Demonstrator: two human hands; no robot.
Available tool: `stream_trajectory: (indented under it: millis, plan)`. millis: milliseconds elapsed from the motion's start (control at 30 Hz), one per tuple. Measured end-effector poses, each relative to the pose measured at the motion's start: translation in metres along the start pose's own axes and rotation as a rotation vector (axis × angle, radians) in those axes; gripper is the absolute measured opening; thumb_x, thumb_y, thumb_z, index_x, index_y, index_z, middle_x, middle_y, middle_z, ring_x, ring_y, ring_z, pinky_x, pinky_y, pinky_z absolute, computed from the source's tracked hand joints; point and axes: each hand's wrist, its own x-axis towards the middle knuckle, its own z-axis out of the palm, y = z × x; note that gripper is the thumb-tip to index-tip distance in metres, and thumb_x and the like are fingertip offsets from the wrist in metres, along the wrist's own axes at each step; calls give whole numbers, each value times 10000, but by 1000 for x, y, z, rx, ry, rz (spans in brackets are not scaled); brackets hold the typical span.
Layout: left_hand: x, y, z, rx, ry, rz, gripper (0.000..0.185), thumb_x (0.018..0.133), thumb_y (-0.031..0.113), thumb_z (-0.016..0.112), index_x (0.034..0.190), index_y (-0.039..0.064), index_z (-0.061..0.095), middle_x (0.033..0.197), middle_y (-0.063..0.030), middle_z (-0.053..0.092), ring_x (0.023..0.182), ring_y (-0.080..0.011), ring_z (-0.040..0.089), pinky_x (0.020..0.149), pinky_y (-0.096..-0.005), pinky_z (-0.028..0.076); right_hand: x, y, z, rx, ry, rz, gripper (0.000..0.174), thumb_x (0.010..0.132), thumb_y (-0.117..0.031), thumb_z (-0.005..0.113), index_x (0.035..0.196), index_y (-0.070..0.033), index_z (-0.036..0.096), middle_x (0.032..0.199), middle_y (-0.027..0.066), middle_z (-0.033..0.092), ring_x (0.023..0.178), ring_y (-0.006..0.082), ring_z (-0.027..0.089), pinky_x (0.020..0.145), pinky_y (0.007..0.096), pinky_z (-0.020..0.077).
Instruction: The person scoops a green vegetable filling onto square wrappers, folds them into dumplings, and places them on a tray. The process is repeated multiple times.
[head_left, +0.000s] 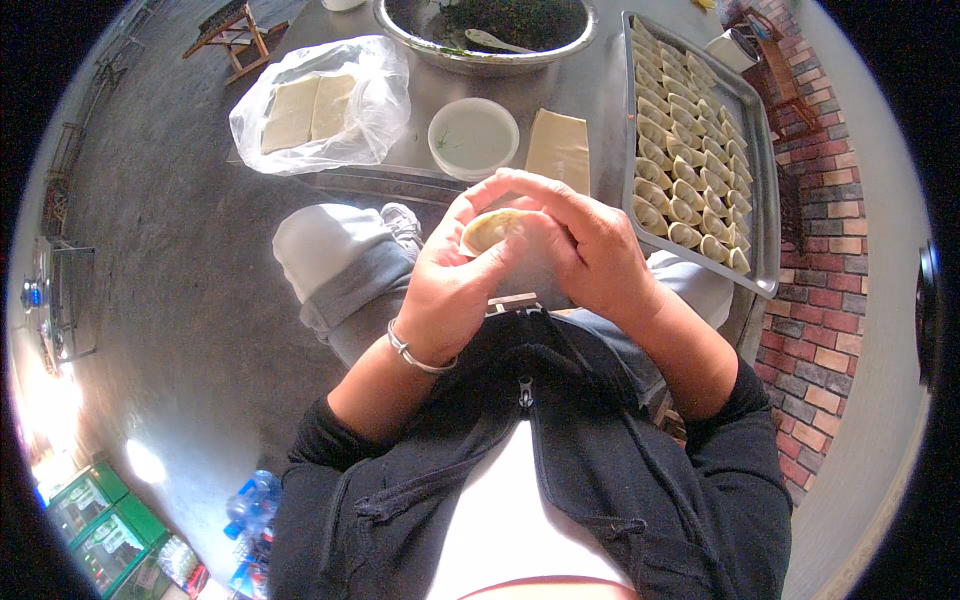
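Observation:
A folded wonton (491, 231) is pinched between my two hands, above my lap. My left hand (450, 289), with a silver bangle at its wrist, cups it from one side, thumb against the dough. From the other side my right hand (604, 244) closes over it, and its fingers partly hide the wonton. Just beyond the fingers are a white bowl (474, 139) of clear liquid and a stack of dough wrappers (559, 150). Rows of folded wontons (686, 180) fill much of a metal tray (766, 255) at the right.
Behind the bowl stands a metal basin (487, 64) of dark green filling with a spoon (499, 41). An opened plastic bag (382, 112) holds more wrappers (291, 116) on the metal table (592, 86). Wooden stools (238, 41) and green crates (112, 532) stand on the floor.

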Motion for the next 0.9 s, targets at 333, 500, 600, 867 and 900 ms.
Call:
stream_trajectory:
  millis: [333,500,600,867,900]
  plan:
    - [0,1,-1,43,-27,4,636,872,-21,601,1420,-6,278,1256,-110,520,1137,-149,537,955,-275,451,5,3,-3,-132,-27,-222,366,850,-103,633,1208,-114,560,786,124,659,713,308,654,619,407,516]
    - [-1,5,0,98,-83,-36,716,866,-44,581,1456,14,180,1242,-118,522,1105,-143,541,942,-272,453,4,-7,-11,-263,-71,-29,224,818,-97,646,1038,-60,627,841,131,649,768,322,644,697,384,514]
    - [0,6,0,116,-128,-60,771,859,-49,574,1471,28,111,1221,-128,536,1074,-137,551,924,-264,459,9,-5,-15,-290,-66,-185,131,795,-125,653,908,-66,621,827,115,598,779,317,602,703,386,501]
    - [-2,8,0,191,-99,-70,816,835,-42,579,1457,47,58,1114,-107,569,993,-129,576,836,-250,490,9,-3,-11,-234,-83,-175,145,743,-61,656,885,-49,634,886,125,582,859,323,575,771,390,482]
    - [-2,9,1,191,-96,-68,813,830,-37,582,1452,48,66,1110,-106,569,994,-128,575,830,-248,491,9,-3,-12,-209,-98,-175,149,748,-61,654,896,-45,641,892,125,590,861,323,579,770,385,484]
